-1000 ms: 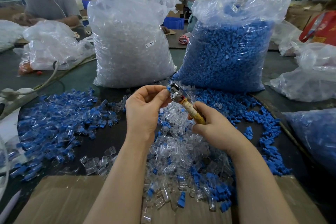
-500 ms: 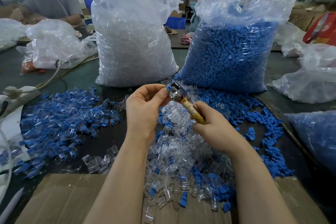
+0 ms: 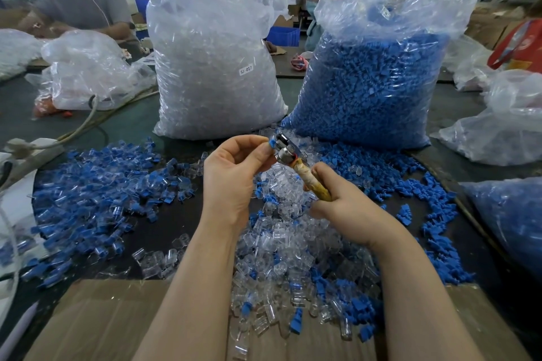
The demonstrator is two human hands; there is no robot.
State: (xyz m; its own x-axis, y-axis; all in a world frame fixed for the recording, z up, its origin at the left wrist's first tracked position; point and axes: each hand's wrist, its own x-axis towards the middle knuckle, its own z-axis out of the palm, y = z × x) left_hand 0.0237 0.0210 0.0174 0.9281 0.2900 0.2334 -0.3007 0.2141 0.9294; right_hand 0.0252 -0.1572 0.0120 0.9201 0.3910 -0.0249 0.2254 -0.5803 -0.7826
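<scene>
Little has shifted: the left hand still pinches a blue cap against the metal head of the hand tool, whose taped handle the right hand grips, above the near clear-piece heap. Probably the pressing step; next calls for an aligned squeeze

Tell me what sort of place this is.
Probably a factory assembly bench: a sack of blue plastic parts and a sack of clear parts stand on the worktable, and the right hand grips a hand tool.
</scene>
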